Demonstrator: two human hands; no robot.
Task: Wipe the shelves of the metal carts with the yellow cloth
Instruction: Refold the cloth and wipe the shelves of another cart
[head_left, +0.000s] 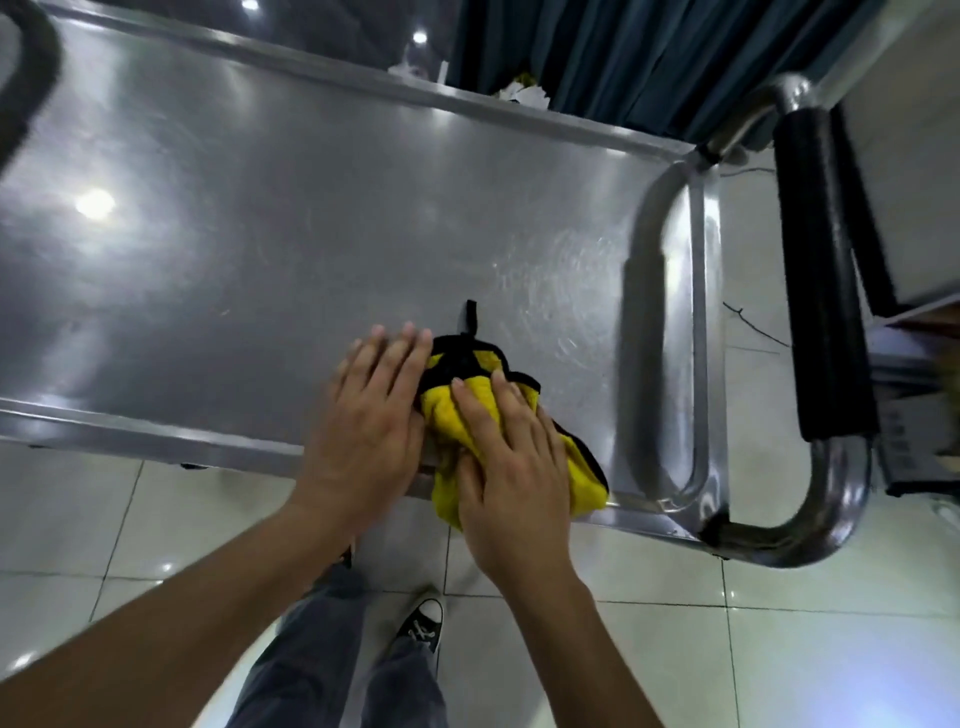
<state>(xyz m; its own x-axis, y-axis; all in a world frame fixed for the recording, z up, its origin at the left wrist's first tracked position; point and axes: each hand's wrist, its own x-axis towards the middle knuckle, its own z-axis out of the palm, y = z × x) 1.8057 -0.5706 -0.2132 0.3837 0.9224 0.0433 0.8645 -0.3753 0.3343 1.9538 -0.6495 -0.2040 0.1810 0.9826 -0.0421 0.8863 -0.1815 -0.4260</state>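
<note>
Your right hand (506, 457) pressed flat on cloth (467, 410), fingers straight, no pinch. Left hand (371, 410) flat beside it, touching shelf (260, 208). Cloth bunched at near rail. Smear arcs just beyond grip suggested wiping begun there; shelf leftward judged pending.

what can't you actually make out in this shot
Head view:
- Lower shelves: hidden beneath the cart's top shelf.
- Middle of the yellow cloth: covered by the right hand.
- Shelf's left end: cut off by the frame edge.
- Left hand fingertips: blurred.
- Debris past the far rim: too small to identify.
</note>
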